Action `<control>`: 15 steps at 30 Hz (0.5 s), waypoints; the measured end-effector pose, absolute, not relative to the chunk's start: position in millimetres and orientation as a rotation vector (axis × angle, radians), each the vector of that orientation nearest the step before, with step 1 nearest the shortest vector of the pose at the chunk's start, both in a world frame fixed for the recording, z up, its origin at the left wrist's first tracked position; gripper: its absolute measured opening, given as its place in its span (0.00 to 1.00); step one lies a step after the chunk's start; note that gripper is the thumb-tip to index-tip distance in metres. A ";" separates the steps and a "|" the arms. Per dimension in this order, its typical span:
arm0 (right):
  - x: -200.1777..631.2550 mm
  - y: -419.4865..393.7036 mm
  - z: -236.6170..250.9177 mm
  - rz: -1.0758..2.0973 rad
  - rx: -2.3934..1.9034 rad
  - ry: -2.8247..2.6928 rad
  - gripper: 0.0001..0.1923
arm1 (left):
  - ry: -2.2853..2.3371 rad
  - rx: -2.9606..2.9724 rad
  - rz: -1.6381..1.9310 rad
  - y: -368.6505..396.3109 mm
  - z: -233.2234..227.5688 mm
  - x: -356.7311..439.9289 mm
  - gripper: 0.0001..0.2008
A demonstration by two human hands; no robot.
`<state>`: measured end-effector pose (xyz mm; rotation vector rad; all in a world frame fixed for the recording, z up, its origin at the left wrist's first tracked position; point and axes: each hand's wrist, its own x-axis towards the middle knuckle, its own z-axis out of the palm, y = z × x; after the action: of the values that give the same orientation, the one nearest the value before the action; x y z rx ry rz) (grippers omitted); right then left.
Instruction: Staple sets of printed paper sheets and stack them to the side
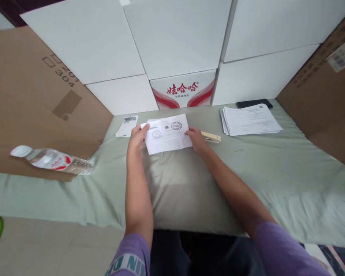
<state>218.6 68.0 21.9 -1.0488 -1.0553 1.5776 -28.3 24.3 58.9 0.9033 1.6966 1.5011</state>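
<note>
White boxes stacked at the back, one printed in red (183, 92), and brown cardboard on both sides close in the counter (276, 168), which we see covered with a pale green cloth.

From the head view, we hold a small bundle of sheets (168, 134) flat over the cloth, straight ahead of us and near the back boxes. Its long axis runs left to right, tilted slightly, with the left end a little lower. Our left hand (136, 138) pinches the left short edge, thumb on top, fingers (143, 128) closed on the paper. Our right hand (197, 138) meets the right short edge; its fingers curl under the sheets, so the grip looks closed on them, though the fingertips are hidden. Both hands sit about equally near the bundle, one at each end.

Just beside our right hand, touching or nearly touching its far side, lies a beige stapler (211, 137), long axis also left to right. The right hand is plainly the nearer one to it.

Further right rests a paper stack (250, 119) with a dark phone (254, 103) behind it. Left of the bundle lies a white slip (127, 126); far left, a water bottle (53, 160) lies on its side.
</note>
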 end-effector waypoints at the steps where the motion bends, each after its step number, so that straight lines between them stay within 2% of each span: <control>1: 221.0 68.3 23.5 1.590 -1.058 -1.068 0.16 | 1.693 0.927 1.523 24.5 59.8 -26.4 0.21; 6: 228.9 70.5 28.3 1.649 -1.072 -1.054 0.09 | 1.706 0.993 1.581 26.8 61.1 -21.0 0.22; 15: 228.5 69.5 30.2 1.568 -1.109 -1.200 0.11 | 2.174 1.369 1.443 28.7 55.3 -28.0 0.18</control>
<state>228.5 69.5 30.2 -1.1093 -1.2004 1.5685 -28.0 28.7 55.3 1.3691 2.1742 1.4431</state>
